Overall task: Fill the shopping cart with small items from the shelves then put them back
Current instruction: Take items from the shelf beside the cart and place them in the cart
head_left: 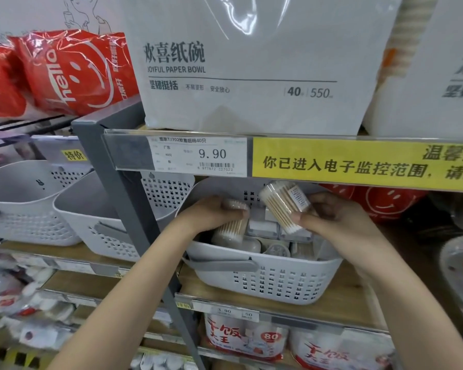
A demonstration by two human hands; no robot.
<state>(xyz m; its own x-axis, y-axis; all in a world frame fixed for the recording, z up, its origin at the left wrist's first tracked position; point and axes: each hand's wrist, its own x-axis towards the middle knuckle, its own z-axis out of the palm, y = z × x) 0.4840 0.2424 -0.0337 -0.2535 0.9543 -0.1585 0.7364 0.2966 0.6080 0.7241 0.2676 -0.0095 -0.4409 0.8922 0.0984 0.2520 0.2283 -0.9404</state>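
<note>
Over the white basket [265, 279] on the shelf, the left hand [214, 212] grips 1 tub of cotton swabs [231, 228] and the right hand [332, 217] pinches another tilted tub [285, 204].

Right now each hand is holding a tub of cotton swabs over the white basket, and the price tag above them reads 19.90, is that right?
Not quite. The price tag reads 9.90, not 19.90, as the head view shows. The rest holds: the left hand and the right hand each hold a tub of cotton swabs over the white basket.
</note>
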